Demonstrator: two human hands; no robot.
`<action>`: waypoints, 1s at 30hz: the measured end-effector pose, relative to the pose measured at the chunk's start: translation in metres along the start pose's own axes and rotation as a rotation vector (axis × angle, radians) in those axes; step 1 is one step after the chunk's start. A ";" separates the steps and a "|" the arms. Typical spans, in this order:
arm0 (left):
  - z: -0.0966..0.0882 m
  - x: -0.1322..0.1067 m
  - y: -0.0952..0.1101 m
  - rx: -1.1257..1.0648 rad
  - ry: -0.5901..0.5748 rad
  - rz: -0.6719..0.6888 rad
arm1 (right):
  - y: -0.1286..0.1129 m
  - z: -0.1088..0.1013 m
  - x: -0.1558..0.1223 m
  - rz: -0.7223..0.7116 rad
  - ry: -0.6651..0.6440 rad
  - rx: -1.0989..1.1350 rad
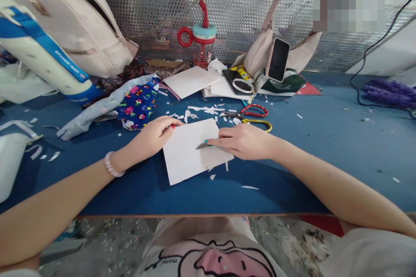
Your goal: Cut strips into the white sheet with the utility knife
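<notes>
1. Blue bench [292,190] spreads beneath the fingers [224,142].
2. White sheet [185,156]: under the right fingers.
3. Right hand [243,140]: index finger outstretched.
4. Left hand [159,134]: fingers at the sheet's far-left corner; I cannot tell whether pinching.
5. Scissors [240,115]: just beyond the right fingers.
6. Grey blade [203,145]: pinched in right fingers, over the sheet.

A silvery metal wall [152,8], perforated with small round holes, stands behind a flat blue tabletop [331,130]; below lies a grey floor [118,242] flecked with white.
</notes>
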State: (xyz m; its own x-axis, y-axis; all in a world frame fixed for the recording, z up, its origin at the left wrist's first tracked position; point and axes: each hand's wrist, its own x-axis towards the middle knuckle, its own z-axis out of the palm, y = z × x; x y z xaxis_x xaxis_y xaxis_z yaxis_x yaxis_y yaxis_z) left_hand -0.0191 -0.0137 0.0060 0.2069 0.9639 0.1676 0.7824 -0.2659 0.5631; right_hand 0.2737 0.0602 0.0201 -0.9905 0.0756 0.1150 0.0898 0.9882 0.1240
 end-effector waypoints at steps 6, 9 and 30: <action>0.000 -0.001 0.001 -0.001 -0.001 -0.002 | -0.002 -0.002 0.001 0.004 -0.008 0.018; 0.000 -0.001 0.001 -0.003 -0.001 -0.001 | -0.002 -0.003 0.001 0.006 -0.003 0.026; 0.001 -0.001 0.001 -0.011 0.002 0.000 | -0.001 -0.003 0.000 -0.005 -0.004 0.088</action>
State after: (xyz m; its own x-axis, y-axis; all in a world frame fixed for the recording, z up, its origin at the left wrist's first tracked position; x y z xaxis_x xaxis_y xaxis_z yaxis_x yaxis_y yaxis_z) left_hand -0.0178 -0.0149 0.0062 0.2061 0.9638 0.1693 0.7760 -0.2664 0.5717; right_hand 0.2735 0.0589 0.0230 -0.9913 0.0713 0.1103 0.0759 0.9964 0.0377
